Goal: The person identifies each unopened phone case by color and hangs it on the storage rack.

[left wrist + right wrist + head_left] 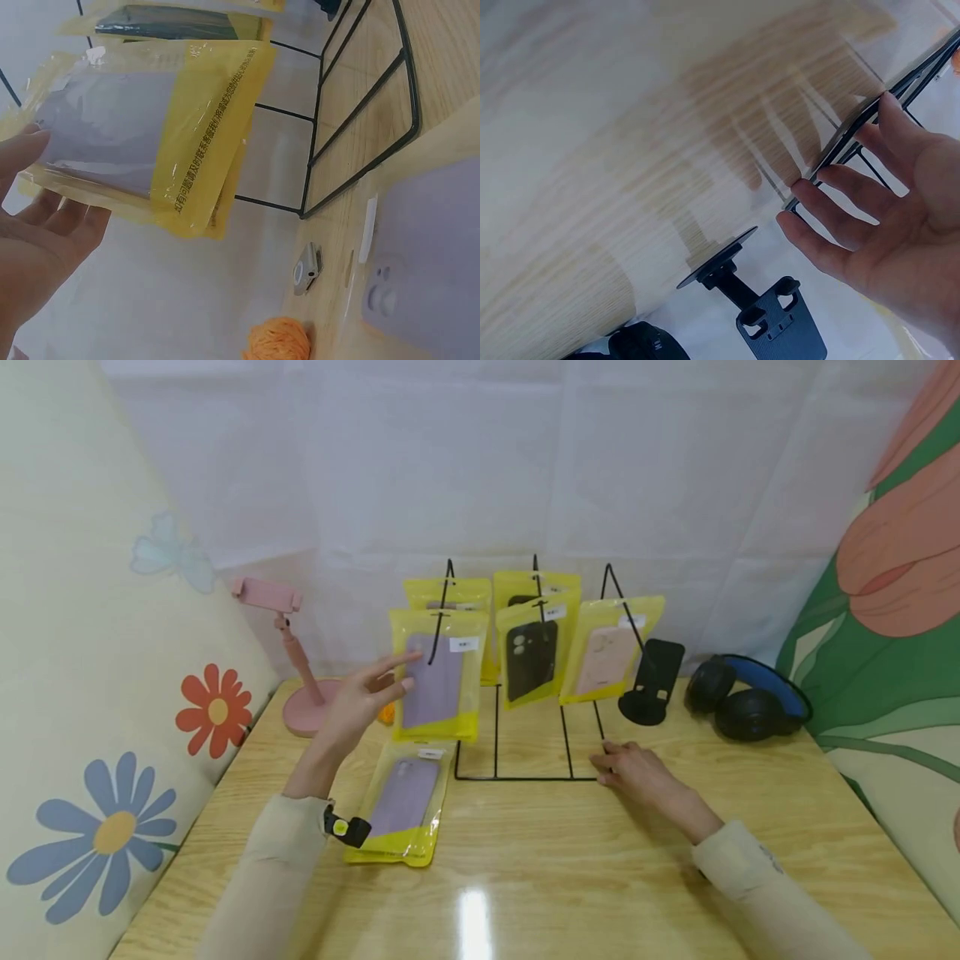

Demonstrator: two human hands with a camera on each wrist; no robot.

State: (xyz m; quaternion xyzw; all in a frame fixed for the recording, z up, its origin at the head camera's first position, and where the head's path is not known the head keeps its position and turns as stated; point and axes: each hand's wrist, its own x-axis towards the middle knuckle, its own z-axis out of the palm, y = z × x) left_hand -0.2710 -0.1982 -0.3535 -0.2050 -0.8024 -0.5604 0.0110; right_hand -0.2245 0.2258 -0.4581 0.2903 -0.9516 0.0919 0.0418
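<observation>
My left hand [348, 706] holds the left edge of a yellow-edged clear packet with a lilac phone case [435, 689], which hangs at the front of a black wire rack's left hook. In the left wrist view one finger lies over the packet's front and the other fingertips go behind its edge. Beside the rack's front right corner, my right hand [645, 777] holds the base wire of the display rack [517, 779]. Another packet with a lilac case [405, 797] lies flat on the table, under my left forearm's side.
Packets with a black case [531, 656] and a pink case [606, 660] hang on the other hooks. A pink phone stand [303, 718] stands left; a black phone stand [660, 672] and headphones [750, 710] stand right. An orange yarn-like ball [277, 341] sits near a small grey device [307, 268].
</observation>
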